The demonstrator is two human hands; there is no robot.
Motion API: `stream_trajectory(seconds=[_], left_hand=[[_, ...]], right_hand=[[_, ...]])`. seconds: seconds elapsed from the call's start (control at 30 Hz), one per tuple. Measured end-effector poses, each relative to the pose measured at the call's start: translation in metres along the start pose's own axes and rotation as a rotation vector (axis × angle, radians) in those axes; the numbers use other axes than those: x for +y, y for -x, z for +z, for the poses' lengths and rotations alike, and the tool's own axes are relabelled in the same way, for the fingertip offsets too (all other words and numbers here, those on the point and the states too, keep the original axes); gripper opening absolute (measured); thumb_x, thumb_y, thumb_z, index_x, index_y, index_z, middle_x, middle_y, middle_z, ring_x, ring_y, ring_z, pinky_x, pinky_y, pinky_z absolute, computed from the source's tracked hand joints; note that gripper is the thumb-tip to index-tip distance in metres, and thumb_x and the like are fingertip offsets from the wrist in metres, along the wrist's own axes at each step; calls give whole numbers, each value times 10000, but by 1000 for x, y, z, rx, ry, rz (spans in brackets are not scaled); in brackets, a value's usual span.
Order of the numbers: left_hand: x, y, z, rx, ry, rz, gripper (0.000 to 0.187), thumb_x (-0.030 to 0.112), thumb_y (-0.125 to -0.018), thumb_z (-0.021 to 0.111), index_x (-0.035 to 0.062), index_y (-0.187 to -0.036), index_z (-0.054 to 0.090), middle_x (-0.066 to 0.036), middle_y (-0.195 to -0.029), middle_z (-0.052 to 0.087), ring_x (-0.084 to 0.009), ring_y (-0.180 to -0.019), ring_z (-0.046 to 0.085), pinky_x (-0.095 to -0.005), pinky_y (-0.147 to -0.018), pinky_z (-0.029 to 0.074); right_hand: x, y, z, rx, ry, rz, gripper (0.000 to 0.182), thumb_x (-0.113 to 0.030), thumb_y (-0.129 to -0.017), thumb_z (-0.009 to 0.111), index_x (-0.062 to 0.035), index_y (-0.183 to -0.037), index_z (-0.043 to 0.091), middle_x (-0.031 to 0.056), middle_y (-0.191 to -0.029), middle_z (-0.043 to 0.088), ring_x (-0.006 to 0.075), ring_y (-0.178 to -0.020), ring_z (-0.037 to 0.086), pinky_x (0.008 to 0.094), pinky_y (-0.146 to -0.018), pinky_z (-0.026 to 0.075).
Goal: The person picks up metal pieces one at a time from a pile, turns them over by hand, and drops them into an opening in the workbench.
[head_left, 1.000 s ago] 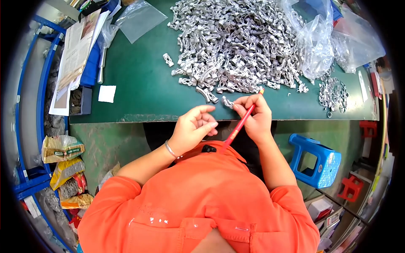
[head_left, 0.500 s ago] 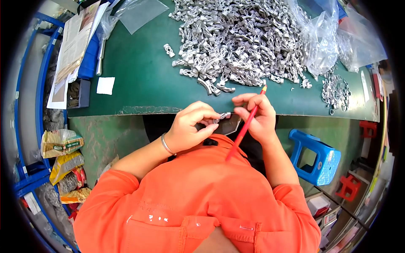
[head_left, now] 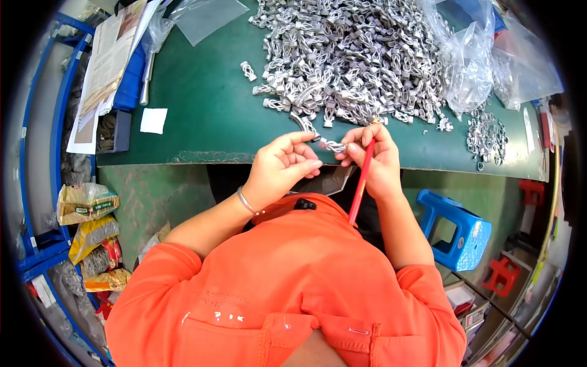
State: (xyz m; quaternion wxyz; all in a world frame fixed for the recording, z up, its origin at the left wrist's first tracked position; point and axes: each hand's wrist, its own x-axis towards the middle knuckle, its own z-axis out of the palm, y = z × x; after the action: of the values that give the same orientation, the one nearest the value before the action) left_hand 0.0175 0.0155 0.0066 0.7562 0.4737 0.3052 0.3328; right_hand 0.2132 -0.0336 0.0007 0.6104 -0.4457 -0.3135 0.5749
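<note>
A small twisted, silvery grey metal piece (head_left: 332, 145) is between my two hands, just over the table's front edge. My right hand (head_left: 380, 160) pinches its right end between thumb and forefinger. The same hand also holds a long red pencil (head_left: 362, 183), its yellowish tip up and its other end slanting down toward the orange shirt. My left hand (head_left: 280, 166) is at the piece's other end, forefinger close to it, with the thumb apart below and the other fingers curled. A large heap of similar metal pieces (head_left: 354, 61) lies just beyond the hands.
On the green table (head_left: 202, 92) are a white paper square (head_left: 153, 120), clear plastic bags (head_left: 468, 67) and a scatter of small rings (head_left: 486, 136). Papers (head_left: 110, 73) and a blue bin stand at the left. A blue stool (head_left: 455, 229) is on the floor at right.
Both hands have moved forward to the table edge and closer together. The metal piece has passed from my left fingers to my right, and the pencil stands steeper.
</note>
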Motion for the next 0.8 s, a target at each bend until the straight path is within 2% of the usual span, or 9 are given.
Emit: stream_trajectory(seconds=[0.13,0.17,0.2,0.37,0.43,0.53,0.63,0.7,0.8], left_hand=[[1,-2,2,-41,-72,2,277,-52,-849,604,-74,-1117,539,-117,-969,586,-189,-851,640,-286,-748,551],[-1,-2,1,-64,-169,122,259,-70,-841,597,-80,-1094,541,-126,-1001,565,-196,-868,638,-295,-773,554],[-2,-1,0,-87,-267,243,242,-89,-834,591,-87,-1072,544,-134,-1032,544,-203,-886,636,-304,-797,557],[-1,12,-9,-85,-385,267,197,-118,-808,585,-84,-1001,561,-128,-1053,521,-199,-912,633,-298,-825,556],[0,16,-12,-93,-519,202,199,-112,-797,600,-70,-990,580,-118,-1049,529,-180,-904,632,-280,-806,559],[-1,19,-13,-65,-687,224,194,-97,-783,615,-61,-973,602,-102,-1017,555,-133,-850,635,-232,-706,554],[-2,19,-12,-59,-771,233,184,-91,-783,613,-60,-964,610,-97,-1004,566,-112,-801,634,-214,-654,541],[-2,17,-11,-45,-763,257,179,-89,-783,611,-58,-959,614,-95,-1002,570,-103,-778,633,-207,-634,534],[-5,16,-13,-21,-672,172,230,-87,-805,594,-48,-1031,594,-101,-998,580,-117,-773,633,-226,-657,540]], right_hand=[[9,10,-1,-107,120,-231,301,141,-782,608,-65,-843,396,137,-1002,560,218,-967,604,316,-832,518],[8,13,1,-87,198,-264,306,150,-774,611,-61,-839,398,139,-1005,561,221,-979,600,325,-855,508],[8,15,0,-86,197,-263,306,150,-774,611,-61,-839,398,139,-1005,561,221,-979,600,325,-855,508],[-1,11,-6,-336,468,-208,289,128,-767,642,-57,-765,420,157,-985,610,182,-890,611,291,-788,518],[-2,6,-1,-357,554,-234,289,103,-749,672,-56,-739,430,151,-967,634,173,-807,613,274,-704,509],[3,-11,14,-180,896,-678,268,51,-679,710,-32,-781,476,117,-875,624,298,-727,562,345,-632,463],[9,-28,17,-211,1023,-761,272,58,-698,709,-46,-778,471,123,-920,648,278,-787,589,339,-672,469],[16,-32,14,-200,1058,-764,261,63,-709,700,-41,-783,472,122,-909,646,278,-791,591,327,-687,472],[16,-25,13,-48,811,-528,239,64,-782,664,-36,-771,448,111,-877,636,180,-742,600,290,-668,486]])
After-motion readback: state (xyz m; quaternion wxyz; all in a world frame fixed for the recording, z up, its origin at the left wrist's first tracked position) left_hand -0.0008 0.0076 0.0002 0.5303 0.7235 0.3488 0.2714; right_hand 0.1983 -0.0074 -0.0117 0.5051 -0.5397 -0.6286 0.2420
